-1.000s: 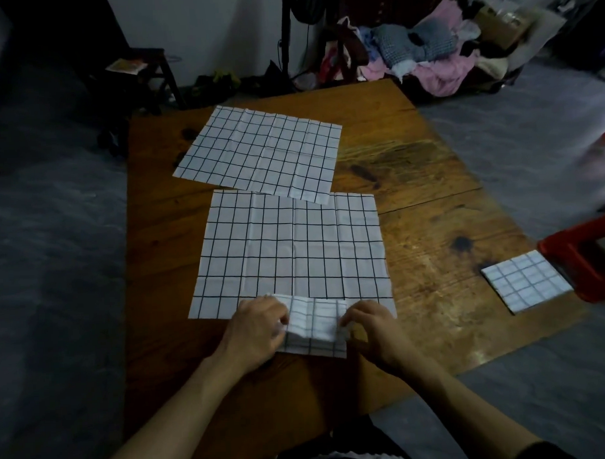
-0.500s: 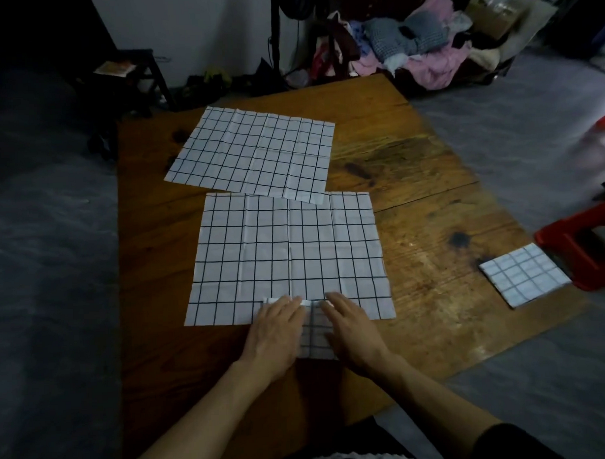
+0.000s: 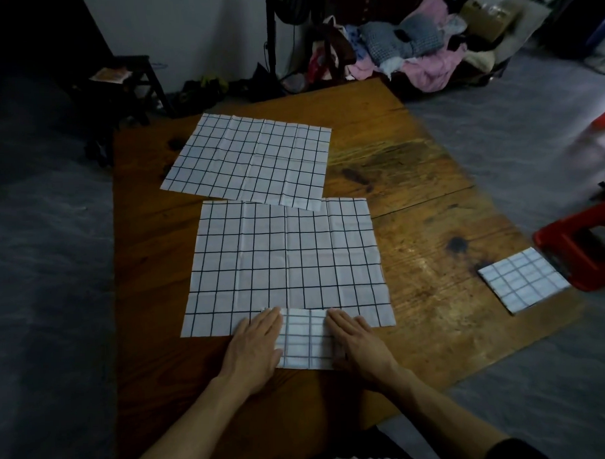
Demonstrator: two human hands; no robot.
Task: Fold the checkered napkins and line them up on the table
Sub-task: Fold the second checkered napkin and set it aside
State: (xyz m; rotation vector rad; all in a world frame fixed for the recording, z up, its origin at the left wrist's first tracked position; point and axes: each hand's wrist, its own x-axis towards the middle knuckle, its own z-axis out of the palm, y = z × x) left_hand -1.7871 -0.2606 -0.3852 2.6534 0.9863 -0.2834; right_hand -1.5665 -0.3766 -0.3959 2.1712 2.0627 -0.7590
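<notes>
Where half a second ago together atop the folded napkin [image 3: 306, 337], now spread apart: left hand [image 3: 255, 347] flat on its left edge, right hand [image 3: 356, 346] flat on its right, fingers straight. Beyond the fingertips, two unfolded napkins [image 3: 285, 261], unmoved. Far right of the right hand, another folded napkin [image 3: 522, 279] at the table [image 3: 427, 293] edge.

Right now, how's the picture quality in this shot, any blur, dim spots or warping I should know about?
Head view: dim overall, the floor and corners nearly black; the table edges bow outward from wide-angle distortion; the right edge beside the red stool is smeared; both hands and the folded napkin between them are fairly sharp.
</notes>
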